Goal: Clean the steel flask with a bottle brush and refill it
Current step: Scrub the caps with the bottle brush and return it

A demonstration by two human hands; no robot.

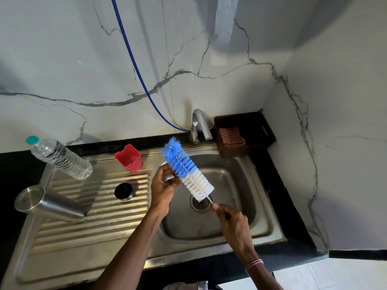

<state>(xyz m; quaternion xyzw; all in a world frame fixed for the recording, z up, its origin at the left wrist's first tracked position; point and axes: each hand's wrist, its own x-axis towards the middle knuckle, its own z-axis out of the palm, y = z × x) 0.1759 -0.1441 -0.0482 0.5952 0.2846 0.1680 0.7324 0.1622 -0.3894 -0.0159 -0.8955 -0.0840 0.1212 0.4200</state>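
**Landmark.** Sink basin, steel, let into a dark worktop; every place below was taken from it.

**Bottle brush**. Blue and white bristles on a thin wire stem, held slantwise above the basin with the blue tip toward its far-left corner.

**Right hand**. Above the basin's near side, pinching the stem just below the bristles.

**Left hand**. At the basin's left rim, fingers curled round a small dark piece that met the bristles. What the piece was could not be told.

**Steel flask**. Well left of the basin, lying on its side on the ribbed drainboard, uncapped, not in either hand.

**Black cap**. On the drainboard, between flask and basin.

**Water bottle**. Clear plastic, green-capped, lying far left of the basin. It was probably the refill supply.

**Red cup**. Just beyond the basin's far-left corner.

**Tap**. Behind the basin.

**Handling note (judgement).**
- The step appeared to be brushing the small piece.
- It would go best with the piece kept over the basin so a slip fell inside.
- The stem should be gripped close to the bristles, since the wire looked likely to flex.
- Turning the piece against the bristles would serve better than stabbing at it.
- The flask itself seemingly remained to be refilled.
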